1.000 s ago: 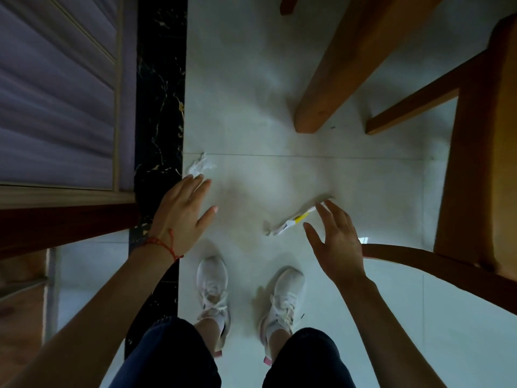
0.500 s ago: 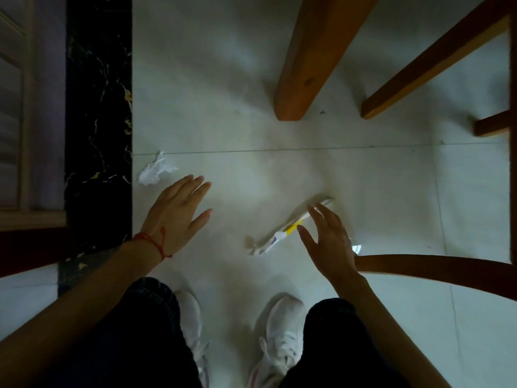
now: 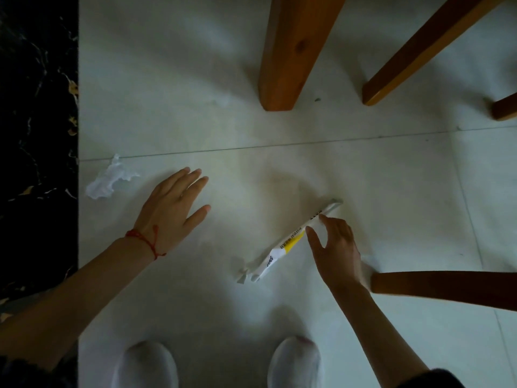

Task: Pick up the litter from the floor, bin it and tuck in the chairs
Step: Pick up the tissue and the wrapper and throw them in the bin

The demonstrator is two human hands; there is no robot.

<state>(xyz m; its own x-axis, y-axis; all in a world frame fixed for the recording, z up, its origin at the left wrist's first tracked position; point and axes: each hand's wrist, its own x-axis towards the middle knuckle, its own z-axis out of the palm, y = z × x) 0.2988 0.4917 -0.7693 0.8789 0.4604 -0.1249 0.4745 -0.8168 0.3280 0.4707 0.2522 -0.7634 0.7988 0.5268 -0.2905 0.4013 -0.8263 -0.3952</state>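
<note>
Pale tiled floor (image 3: pixel 195 65) fills the frame, black marble strip (image 3: pixel 36 107) down the left edge. Wooden chair legs (image 3: pixel 291 51) top centre and top right, one curved wooden rail (image 3: pixel 447 287) at right. Two white shoes (image 3: pixel 145 365) at the bottom edge. Left hand (image 3: pixel 170 211) left of centre, fingers straight and spread, holding nothing. Right hand (image 3: pixel 335 247) right of centre, thumb and forefinger apart over the wrapper's upper half, touching or nearly, can't tell which. Wrapper (image 3: pixel 285 245) lies diagonal, white with yellow band. Crumpled tissue (image 3: pixel 109 180) at left, just beside the marble, left of the left hand, apart.
</note>
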